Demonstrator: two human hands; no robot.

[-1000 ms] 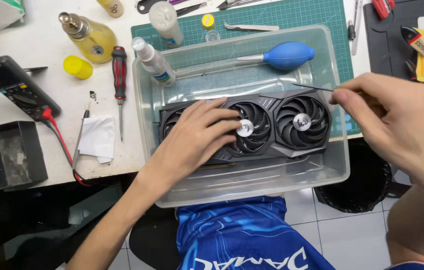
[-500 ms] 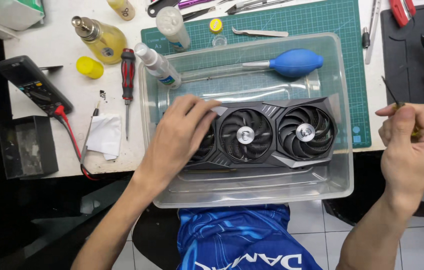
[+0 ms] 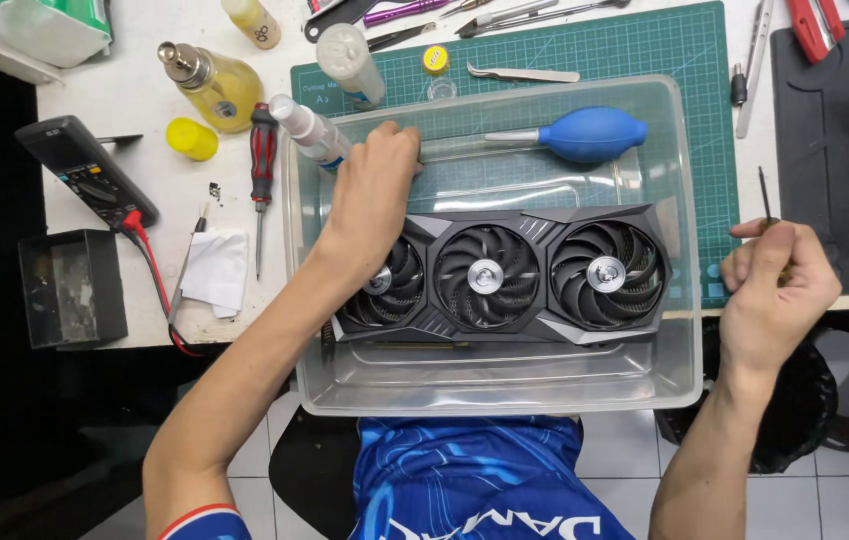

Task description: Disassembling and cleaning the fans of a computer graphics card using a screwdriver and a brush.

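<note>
Head view, looking straight down on a white workbench [image 3: 125,95]. Green cutting mat [image 3: 645,60] covers the bench's middle; on it sits a clear plastic tub [image 3: 680,330], whose near wall overhangs the bench edge above the person's lap. Inside the tub lies a black three-fan graphics card [image 3: 505,270], fans up, lengthwise across the tub, with a bare strip of tub floor between it and the near wall and a wider strip behind it. A blue rubber air blower [image 3: 590,133] lies in that rear strip, nozzle pointing left, apart from the card.

Left hand [image 3: 370,200] reaches from the lower left over the card's left fan, palm down, fingers curled loosely at the tub's far left corner, just beside a small spray bottle [image 3: 307,130]; whether it grips anything cannot be told. Right hand [image 3: 775,285] hovers outside the tub's right wall, closed in a loose fist around a thin dark tool [image 3: 764,195] whose tip points away from the person.

Left of the tub lie a red-handled screwdriver [image 3: 262,165] and a folded white wipe [image 3: 215,270].
</note>
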